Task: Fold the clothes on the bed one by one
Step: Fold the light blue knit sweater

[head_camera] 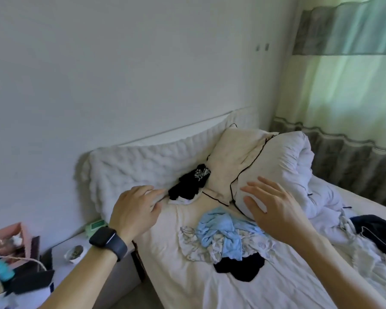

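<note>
Head view, over a bed (pixel 183 291) in cream sheets. Stretched forward at left, the left hand (pixel 135 210), banded at the wrist by a black watch (pixel 108 241), fingers loosely extended and holding nothing, tips just short of a black garment (pixel 188 186) crumpled against the quilted white headboard (pixel 143 161); contact too blurred to call. At right, the right hand (pixel 274 210), palm down, fingers spread wide, in front of a white duvet (pixel 294 157) bundled beside a cream pillow (pixel 232 157) piped in black. Between and below the two hands, unfolded in a heap mid-mattress: a light blue garment (pixel 221 230) atop a pale patterned garment (pixel 194 248), with a second black piece (pixel 239 268) at the heap's near edge. Far right, a dark navy garment (pixel 379 233). Lower left, a cluttered nightstand (pixel 56 248); beyond the bed, green curtains (pixel 348 85).
</note>
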Demonstrator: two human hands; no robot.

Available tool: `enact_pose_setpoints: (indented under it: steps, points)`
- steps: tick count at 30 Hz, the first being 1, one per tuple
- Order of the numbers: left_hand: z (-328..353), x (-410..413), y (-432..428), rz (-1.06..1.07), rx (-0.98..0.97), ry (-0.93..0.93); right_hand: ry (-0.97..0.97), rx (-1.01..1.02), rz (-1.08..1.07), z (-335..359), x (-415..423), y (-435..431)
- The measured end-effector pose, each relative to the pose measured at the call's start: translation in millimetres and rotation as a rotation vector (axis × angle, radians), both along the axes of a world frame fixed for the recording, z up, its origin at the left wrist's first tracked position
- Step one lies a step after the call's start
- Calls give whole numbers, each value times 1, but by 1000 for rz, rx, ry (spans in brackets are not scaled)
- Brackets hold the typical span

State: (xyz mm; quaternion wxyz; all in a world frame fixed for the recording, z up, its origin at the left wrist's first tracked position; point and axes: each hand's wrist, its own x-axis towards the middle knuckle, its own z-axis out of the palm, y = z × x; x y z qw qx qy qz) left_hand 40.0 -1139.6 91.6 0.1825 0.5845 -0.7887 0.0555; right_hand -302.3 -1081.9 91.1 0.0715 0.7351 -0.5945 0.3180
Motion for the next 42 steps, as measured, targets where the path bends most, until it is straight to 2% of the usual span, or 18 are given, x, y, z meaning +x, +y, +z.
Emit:
enact_pose_setpoints:
  steps: [5,8,23,31,38,42]
  points:
    - [-16,43,-76,-86,47,-114,-5,33,-120,-6,40,-55]
    - [-25,54,-123,-124,106,-112,-38,85,-171,-16,61,-83]
    - [-154,15,-344,-291,438,-258,-191,260,-299,-154,74,-237]
    - [-242,-6,-425,-365,657,-402,-224,700,-383,-229,80,-294]
    - [-389,-29,-490,-527,896,-606,-310,1141,-520,-340,101,-342]
    - [-467,-32,-514,-597,904,-715,-348,1356,-591,-412,111,-366]
